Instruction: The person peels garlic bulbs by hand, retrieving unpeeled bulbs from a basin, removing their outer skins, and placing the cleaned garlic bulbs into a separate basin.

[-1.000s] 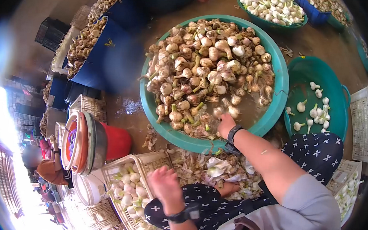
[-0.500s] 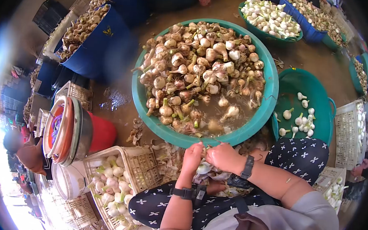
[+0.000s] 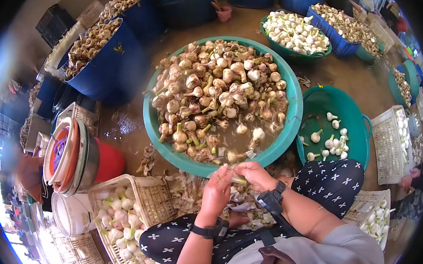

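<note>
Pinching a pale garlic stem [image 3: 239,180] narrowly in the right hand [image 3: 256,175], at the six o'clock side of the basin [image 3: 185,165]; lying toward eight from that grip, toward three from the left hand [image 3: 218,186], near both. Running lengthwise roughly nine to three; cannot tell bulb end or left grip's closure.

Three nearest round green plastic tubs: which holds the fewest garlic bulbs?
The tub by the right knee, its inside mostly bare; the wide tub is piled with brownish bulbs, the far tub with white bulbs.
</note>
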